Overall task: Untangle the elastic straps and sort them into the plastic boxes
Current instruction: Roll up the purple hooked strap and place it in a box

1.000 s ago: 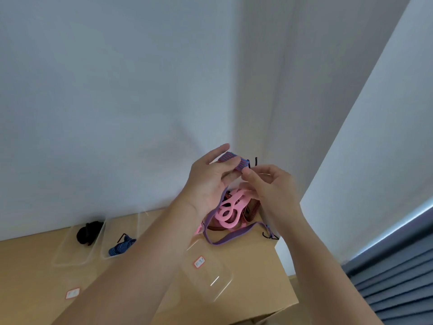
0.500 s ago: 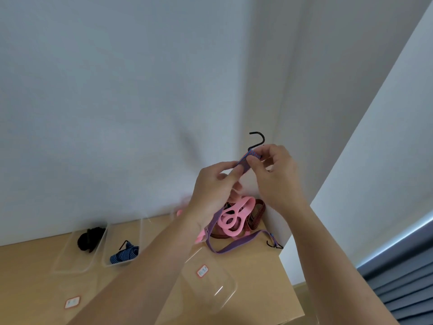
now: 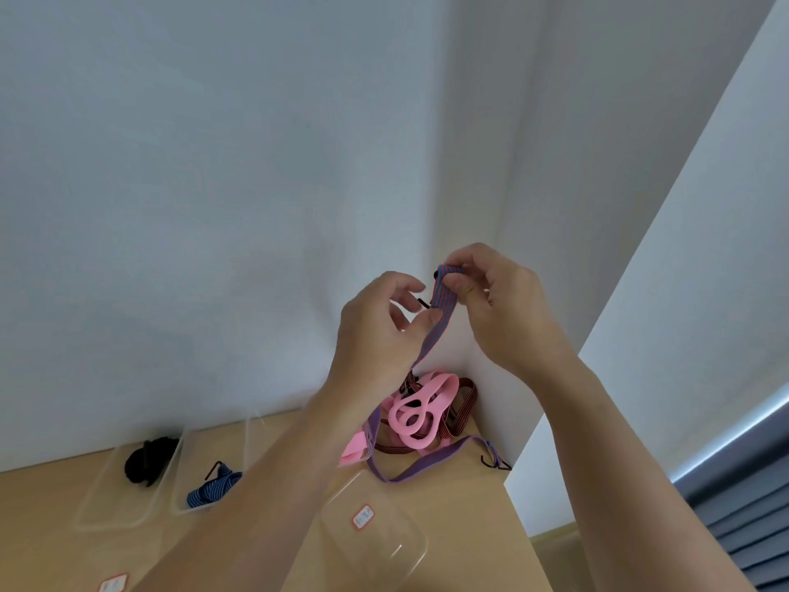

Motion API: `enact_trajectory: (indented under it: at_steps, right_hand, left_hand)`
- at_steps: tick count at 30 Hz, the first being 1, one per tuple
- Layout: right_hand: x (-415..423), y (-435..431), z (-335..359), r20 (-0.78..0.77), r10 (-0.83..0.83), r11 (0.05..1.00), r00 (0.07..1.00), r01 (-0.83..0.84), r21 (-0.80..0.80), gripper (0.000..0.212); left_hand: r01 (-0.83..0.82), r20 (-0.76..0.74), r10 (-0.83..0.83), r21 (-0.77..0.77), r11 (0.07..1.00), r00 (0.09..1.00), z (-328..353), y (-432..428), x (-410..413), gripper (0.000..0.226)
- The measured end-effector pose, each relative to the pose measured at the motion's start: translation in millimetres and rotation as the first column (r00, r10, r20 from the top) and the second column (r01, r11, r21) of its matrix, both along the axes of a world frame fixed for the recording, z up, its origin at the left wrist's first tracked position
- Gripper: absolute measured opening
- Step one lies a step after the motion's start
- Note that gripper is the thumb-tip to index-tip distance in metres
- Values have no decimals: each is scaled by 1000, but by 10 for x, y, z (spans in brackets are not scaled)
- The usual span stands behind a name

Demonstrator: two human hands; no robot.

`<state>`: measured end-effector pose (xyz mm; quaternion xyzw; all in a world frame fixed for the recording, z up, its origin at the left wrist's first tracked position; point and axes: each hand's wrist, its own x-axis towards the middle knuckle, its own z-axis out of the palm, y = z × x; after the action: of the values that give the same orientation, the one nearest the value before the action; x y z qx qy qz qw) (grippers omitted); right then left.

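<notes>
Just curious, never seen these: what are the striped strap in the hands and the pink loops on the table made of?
Striped strap: likely woven elastic fabric, matte, fine blue-red ribbing. Pink loops: probably rubber or silicone, smooth, uniform, slightly glossy.

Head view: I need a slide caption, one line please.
Left hand and right hand hold the purple striped strap above the tangled pile.

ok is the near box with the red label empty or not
Empty: through the clear near box only its red label and the wooden table show, no strap.
</notes>
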<state>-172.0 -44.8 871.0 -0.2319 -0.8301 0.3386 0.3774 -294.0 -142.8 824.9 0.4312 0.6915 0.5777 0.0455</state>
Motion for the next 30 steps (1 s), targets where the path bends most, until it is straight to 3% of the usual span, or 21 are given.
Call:
enact_trajectory:
  at_steps: [2,6,9,14,18,30]
  right_hand:
    - [2,32,24,-21,1,999,1000,-1,-40,17]
    - [-29,68,64,-92,17,982,996,-34,-188,20]
    - [-69,81,61,-177,6,955,984,-58,-292,16]
    - [-134,77,13,-275,-58,871,960,-86,-483,8]
    - [-166,54,12,-328,-82,794,941,-138,-593,7]
    - [-115,73,-22,-372,-109,657,922,-214,-723,8]
  left_hand:
    - [-8,43,6,32,999,999,-5,11,12,37]
    - [120,279,-127,42,992,952,-6,22,15,36]
    - [137,304,-154,76,988,940,16,0,19,33]
    - [138,183,-146,54,989,972,37,-51,-47,37]
    - [1,38,-2,28,1000,999,7,-71,-64,41]
    - [7,-232,51,243,970,971,-10,-61,-147,29]
